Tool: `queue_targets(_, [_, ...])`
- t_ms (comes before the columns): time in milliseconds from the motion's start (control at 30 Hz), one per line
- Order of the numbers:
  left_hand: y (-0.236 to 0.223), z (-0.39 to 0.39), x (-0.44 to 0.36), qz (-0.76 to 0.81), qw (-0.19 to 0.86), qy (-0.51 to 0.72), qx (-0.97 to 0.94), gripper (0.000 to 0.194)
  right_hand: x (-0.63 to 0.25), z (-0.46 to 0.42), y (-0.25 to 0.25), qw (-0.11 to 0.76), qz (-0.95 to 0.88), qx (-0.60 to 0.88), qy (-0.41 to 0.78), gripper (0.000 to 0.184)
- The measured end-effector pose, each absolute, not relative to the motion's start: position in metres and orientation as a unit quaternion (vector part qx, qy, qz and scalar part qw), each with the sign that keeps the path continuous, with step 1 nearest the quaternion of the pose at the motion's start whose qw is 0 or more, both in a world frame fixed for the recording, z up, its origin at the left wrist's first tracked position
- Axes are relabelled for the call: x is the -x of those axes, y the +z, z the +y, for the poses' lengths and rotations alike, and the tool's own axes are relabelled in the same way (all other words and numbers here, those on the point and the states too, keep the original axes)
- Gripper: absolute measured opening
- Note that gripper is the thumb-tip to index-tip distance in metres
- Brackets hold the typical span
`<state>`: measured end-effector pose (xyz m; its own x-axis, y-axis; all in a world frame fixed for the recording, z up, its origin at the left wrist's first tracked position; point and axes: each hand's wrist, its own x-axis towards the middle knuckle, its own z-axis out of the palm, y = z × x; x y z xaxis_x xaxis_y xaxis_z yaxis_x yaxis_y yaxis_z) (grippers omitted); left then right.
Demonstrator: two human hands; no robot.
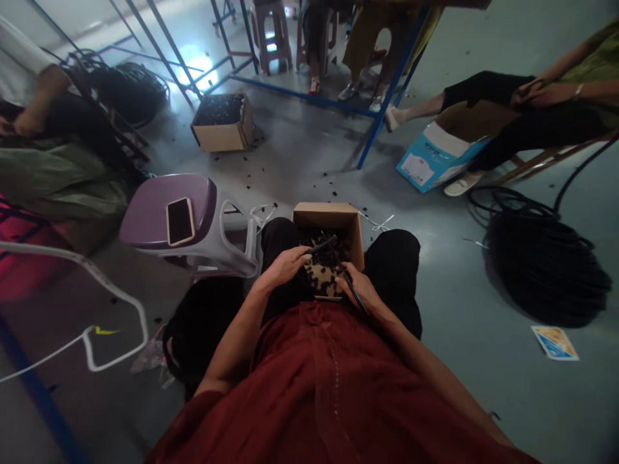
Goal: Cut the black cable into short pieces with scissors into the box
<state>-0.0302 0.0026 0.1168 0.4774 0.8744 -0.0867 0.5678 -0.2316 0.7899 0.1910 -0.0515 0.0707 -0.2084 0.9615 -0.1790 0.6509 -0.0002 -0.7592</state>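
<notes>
Between my knees stands an open cardboard box with small black pieces scattered over its bottom. My left hand is closed on a short black strip, which points over the box toward the right. Just right of it, at the box's near right edge, my right hand is wrapped round a slim black tool whose handle end points back toward me. The tool's working end is dark and blurred, so its kind cannot be made out.
On the left, a purple stool carries a phone. A box of black pieces stands ahead. At right lie a black coil and a blue-white carton by a seated person. Blue table legs stand ahead.
</notes>
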Motion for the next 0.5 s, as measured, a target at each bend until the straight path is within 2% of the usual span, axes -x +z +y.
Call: queue_targets(500, [0.062,-0.002,0.019,0.550,0.309,0.243,-0.737,0.032,-0.183,-0.056,0.040,0.176,-0.634,0.631,0.412,0.035])
